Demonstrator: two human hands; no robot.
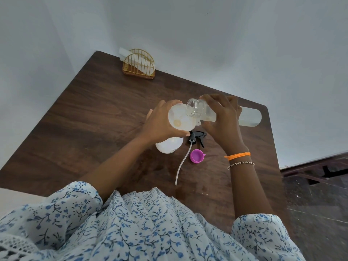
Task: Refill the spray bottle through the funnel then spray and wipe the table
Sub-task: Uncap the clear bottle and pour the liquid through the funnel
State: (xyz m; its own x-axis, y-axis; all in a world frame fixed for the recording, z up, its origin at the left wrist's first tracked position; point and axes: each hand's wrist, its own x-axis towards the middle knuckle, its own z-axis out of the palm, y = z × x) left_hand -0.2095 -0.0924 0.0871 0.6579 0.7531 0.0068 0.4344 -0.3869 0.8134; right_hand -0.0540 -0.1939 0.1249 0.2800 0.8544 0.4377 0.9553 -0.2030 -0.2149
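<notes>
A: What are the hands doing right now?

B: The left hand is wrapping around the white funnel, fingers closed on its rim, steadying it on the neck of the spray bottle standing on the counter. The right hand is gripping a clear refill bottle, fully closed around its body and tipping it almost level, so its open mouth is sitting over the funnel's bowl.

A: Why is the funnel being held at all?

B: Probably because it is only resting in the narrow neck; a nudge from the pouring bottle could tip it.

A: Is liquid flowing?

B: I cannot tell for certain; the plastic is translucent and no stream is showing, though something pale is lying low in the funnel.

A: And the other parts?

B: The black trigger sprayer is lying on the counter just beside the spray bottle, its dip tube trailing toward the person, kept off so the neck is open. A purple cap is sitting near it, likely the refill bottle's. A napkin holder is standing at the far edge, well apart.
</notes>
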